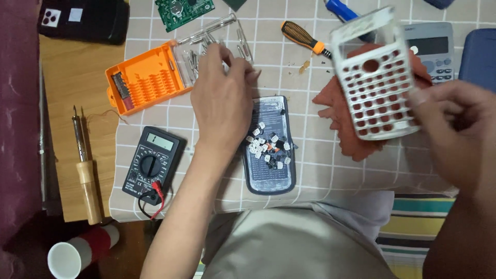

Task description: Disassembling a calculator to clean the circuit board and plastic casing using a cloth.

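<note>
- Nearest the camera, the right hand (454, 134) is seen large and blurred at the right edge; its fingers are closed on the lower right corner of a silver calculator front cover (376, 77), which is held up, tilted, above the table.
- Rows of empty button holes and a blank screen window are shown in that cover, and a rust-red cloth (346, 129) is seen below and behind it, just left of the right fingers.
- A checked tablecloth (310, 175) is spread under everything, with bare wooden board left of it.
- The left hand (221, 98) is stretched forward, palm down; its fingertips are curled among loose metal bits beside an orange screwdriver bit case (147, 77), but whether anything is pinched cannot be told.
- A dark calculator back shell (268, 175) is laid just right of the left wrist, with small loose keys (266, 144) heaped in it.
- A black multimeter (151, 163) is placed left of the left wrist.
- A second calculator (431, 49) lies beyond the right fingers.
- A screwdriver with an orange and black handle (300, 36) lies between the two hands, farther away.
</note>
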